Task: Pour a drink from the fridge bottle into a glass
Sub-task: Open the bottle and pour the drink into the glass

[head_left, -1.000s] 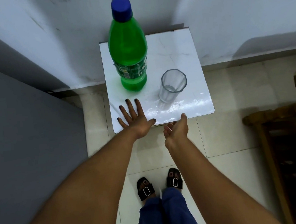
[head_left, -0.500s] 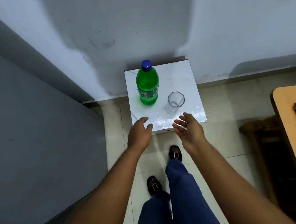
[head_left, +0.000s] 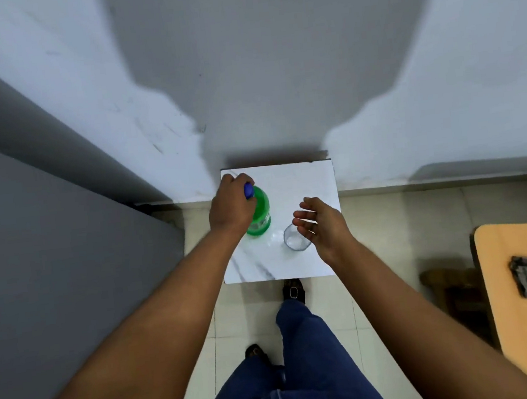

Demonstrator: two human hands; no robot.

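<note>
The green bottle (head_left: 259, 212) with its blue cap (head_left: 249, 190) stands upright on the left part of our small white marble bench (head_left: 302, 175), which sits against the wall. Our left hand (head_left: 228, 204) is wrapped around its neck just under the cap, a closed grip on the bottle. The empty clear glass (head_left: 295, 240) stands just right of the bottle, apart from it. Our right hand (head_left: 318, 221) hovers over the glass, fingers spread and open, holding nothing.

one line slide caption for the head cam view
Left hand grips the green bottle; open right hand hovers above the glass.
</note>
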